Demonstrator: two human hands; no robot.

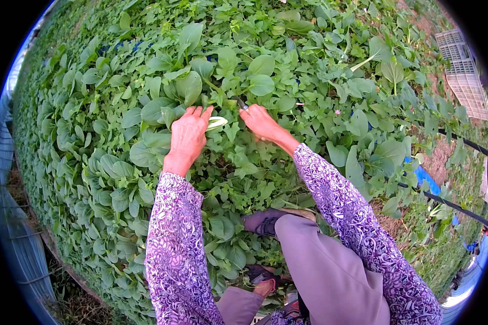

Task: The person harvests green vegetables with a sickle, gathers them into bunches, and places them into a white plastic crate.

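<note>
My left hand [191, 132] is closed around a leafy green like bok choy, whose pale cut stem end [217, 123] sticks out to the right of the fingers. Its leaves are partly hidden under the hand. A little to the right, my right hand [261, 123] grips a small knife [242, 103], with the short dark blade pointing up and left toward the standing plants. Broad-leaved greens [190, 88] rise just beyond both hands, and low lobed-leaf vines or weeds [244, 157] fill the ground between and below them.
Pale plastic crates [466, 81] stand at the far right. Two dark hoses or rods [444, 203] cross near a blue sheet [427, 179]. Loose leaves [378, 50] lie on the plants at upper right. My shoe [263, 221] stands among the greens; plastic sheeting [19, 238] borders the left.
</note>
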